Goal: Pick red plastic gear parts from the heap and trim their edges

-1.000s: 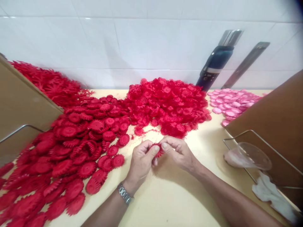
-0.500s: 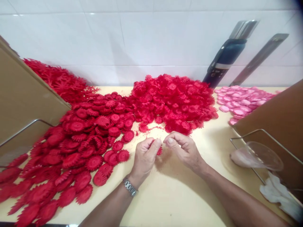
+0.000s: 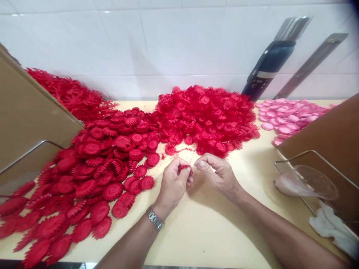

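My left hand (image 3: 172, 184), with a metal watch at the wrist, is closed round a small red plastic flower piece (image 3: 184, 168) just above the yellow tabletop (image 3: 202, 228). My right hand (image 3: 217, 173) sits right beside it with fingers curled in a pinch, its fingertips at the same red piece. A spread of flat red toothed discs (image 3: 92, 168) lies to the left of my hands. Behind them rises a mound of small red flower pieces (image 3: 207, 117).
Pink petal pieces (image 3: 286, 114) lie at the back right beside a dark handset (image 3: 266, 69) and a metal strip leaning on the white tiled wall. Brown cardboard panels with wire frames stand at both sides. A clear plastic bag (image 3: 305, 183) and white cloth lie right.
The view has tilted up and shifted slightly. My hands stayed together at the table's middle, the left one closing more tightly over the red piece while the right fingers came back to it.
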`<state>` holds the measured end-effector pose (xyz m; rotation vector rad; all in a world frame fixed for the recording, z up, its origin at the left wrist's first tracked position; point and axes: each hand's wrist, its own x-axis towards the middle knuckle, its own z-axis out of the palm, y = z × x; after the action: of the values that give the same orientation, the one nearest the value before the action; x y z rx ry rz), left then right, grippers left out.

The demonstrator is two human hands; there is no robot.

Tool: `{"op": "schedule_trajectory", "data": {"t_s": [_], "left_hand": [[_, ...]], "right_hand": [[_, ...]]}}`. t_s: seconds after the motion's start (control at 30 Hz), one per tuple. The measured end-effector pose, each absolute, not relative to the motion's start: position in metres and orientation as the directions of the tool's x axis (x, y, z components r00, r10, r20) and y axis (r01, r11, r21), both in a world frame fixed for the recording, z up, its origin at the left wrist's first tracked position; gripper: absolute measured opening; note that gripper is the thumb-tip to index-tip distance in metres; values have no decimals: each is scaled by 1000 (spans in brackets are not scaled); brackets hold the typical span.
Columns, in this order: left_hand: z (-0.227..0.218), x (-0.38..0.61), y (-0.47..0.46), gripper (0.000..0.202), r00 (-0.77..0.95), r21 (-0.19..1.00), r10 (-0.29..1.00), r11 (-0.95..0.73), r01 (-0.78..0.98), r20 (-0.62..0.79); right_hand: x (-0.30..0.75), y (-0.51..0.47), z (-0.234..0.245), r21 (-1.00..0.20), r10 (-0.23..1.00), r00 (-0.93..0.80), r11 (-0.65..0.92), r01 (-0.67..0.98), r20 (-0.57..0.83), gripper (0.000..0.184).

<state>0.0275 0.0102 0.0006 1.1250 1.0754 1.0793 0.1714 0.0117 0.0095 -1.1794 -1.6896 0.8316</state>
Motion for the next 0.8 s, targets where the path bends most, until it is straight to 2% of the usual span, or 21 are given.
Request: {"op": "schedule_trajectory", "data": {"t_s": [0.27, 0.43, 0.53, 0.67, 0.8], "left_hand": [[-2, 28, 13, 5, 127, 954, 991, 77, -289, -41], [-2, 27, 13, 20, 47, 952, 998, 62, -299, -50], [-2, 29, 13, 23, -18, 953, 999, 26, -303, -33], [-3, 30, 13, 14, -38, 956, 998, 40, -291, -54], [-4, 31, 14, 5, -59, 952, 996, 45, -304, -66]], "right_hand": [[172, 12, 7, -880, 942, -159, 333, 339, 295, 25], [170, 9, 10, -850, 923, -174, 385, 360, 344, 25], [165, 6, 11, -820, 897, -215, 440, 367, 385, 24], [158, 2, 9, -770, 855, -250, 518, 373, 454, 22], [155, 3, 7, -777, 868, -227, 496, 389, 440, 19]]}}
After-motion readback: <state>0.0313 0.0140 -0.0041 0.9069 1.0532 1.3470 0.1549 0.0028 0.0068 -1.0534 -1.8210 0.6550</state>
